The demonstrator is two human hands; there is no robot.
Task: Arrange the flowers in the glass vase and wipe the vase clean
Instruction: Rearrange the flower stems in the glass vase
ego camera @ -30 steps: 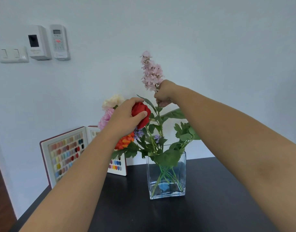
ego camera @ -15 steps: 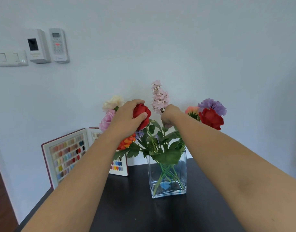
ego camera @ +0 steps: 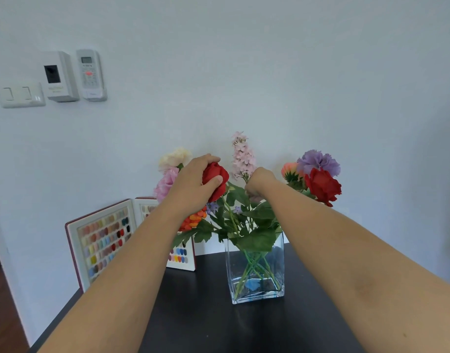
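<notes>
Left hand (ego camera: 193,186) cups red rose (ego camera: 217,177); right hand (ego camera: 260,180) grips pink flower spike (ego camera: 242,156) stem at 12 o'clock. Square glass vase (ego camera: 255,270) upright on black table (ego camera: 206,324), stems crossed inside.

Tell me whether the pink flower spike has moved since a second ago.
Yes. The pink flower spike, held by the right hand, has come down toward the glass vase; its stem sits deeper among the leaves.

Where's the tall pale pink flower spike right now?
In the head view, the pale pink flower spike rises at centre, above the glass vase; the right hand grips its stem, beside the left hand.
</notes>
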